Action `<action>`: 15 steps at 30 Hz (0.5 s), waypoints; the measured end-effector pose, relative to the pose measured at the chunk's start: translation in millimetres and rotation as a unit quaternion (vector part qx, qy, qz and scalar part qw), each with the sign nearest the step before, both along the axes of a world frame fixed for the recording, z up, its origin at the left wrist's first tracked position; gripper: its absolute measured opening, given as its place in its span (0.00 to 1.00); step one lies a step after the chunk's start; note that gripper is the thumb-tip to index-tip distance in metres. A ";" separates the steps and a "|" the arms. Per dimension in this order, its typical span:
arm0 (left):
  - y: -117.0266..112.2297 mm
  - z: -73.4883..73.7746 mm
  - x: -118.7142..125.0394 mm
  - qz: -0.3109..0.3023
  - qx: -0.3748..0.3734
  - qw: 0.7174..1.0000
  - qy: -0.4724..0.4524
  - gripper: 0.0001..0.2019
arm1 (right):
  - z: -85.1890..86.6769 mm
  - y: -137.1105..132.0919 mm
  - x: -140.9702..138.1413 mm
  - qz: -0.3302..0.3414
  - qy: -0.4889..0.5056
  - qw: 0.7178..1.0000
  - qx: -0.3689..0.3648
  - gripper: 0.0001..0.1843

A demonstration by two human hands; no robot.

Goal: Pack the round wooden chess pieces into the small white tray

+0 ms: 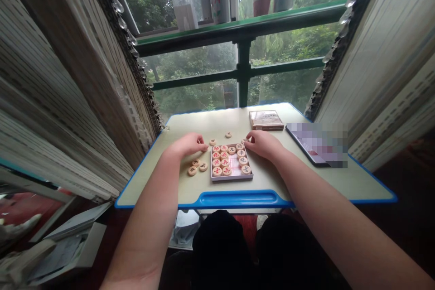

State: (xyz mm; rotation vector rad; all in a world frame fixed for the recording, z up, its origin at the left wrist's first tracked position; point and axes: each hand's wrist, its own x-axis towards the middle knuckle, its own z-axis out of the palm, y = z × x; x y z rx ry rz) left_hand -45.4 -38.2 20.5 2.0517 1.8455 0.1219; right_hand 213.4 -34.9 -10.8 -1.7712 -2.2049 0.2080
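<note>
A shallow square box (234,177) of Chinese chess pieces lies on the table in front of me. Red-lettered pieces (224,162) fill its two left columns; black-lettered pieces (242,161) line its right side, and one more sits at the top of the third column. My right hand (263,143) has its fingertips closed on a black-lettered chess piece (244,140) at the box's far right corner. Beside the far left corner, my left hand (190,143) is bent with fingers pinched together; what they hold, if anything, is hidden. Loose pieces (203,166) lie below it.
Two other pieces, one farther back (228,135) and one near the box (213,142), lie beyond it. A flat case (266,119) and a blurred tablet-like device (309,145) are on the right. The table (272,186) has a blue edge. Cans (220,0) stand on the window ledge.
</note>
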 end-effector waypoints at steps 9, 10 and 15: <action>-5.4 4.3 4.5 -0.020 0.050 0.998 0.027 0.13 | 2.3 -0.2 -1.0 0.001 -0.002 1.000 -0.004 0.17; -6.4 5.6 6.7 -0.016 0.075 0.997 0.021 0.14 | 2.3 0.7 -1.0 -0.001 -0.002 1.000 -0.004 0.17; -14.7 5.6 31.9 -0.046 0.203 0.976 -0.057 0.20 | 2.2 3.8 -1.1 -0.008 -0.001 1.000 -0.005 0.17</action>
